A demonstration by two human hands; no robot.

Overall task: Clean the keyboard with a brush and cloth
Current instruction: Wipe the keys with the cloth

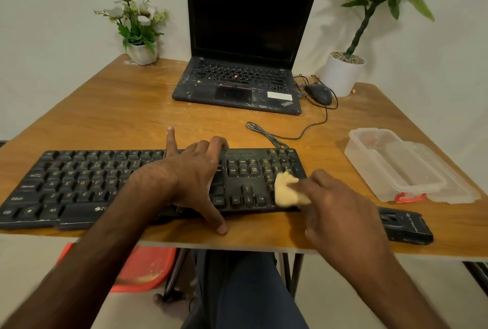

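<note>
A black keyboard [79,183] lies along the front edge of the wooden table [126,115]. My left hand [196,173] rests flat on the keyboard's middle, fingers spread, thumb over the near edge. My right hand [340,210] grips a small yellow cloth [286,190] and presses it on the number pad at the keyboard's right end. That hand is blurred. No brush is in view.
An open black laptop [245,46] stands at the back, a wired mouse [319,93] to its right. A clear plastic container [396,165] and a black phone [404,227] lie to the right. Two potted plants [141,27] [348,64] flank the laptop. A red stool [142,268] is under the table.
</note>
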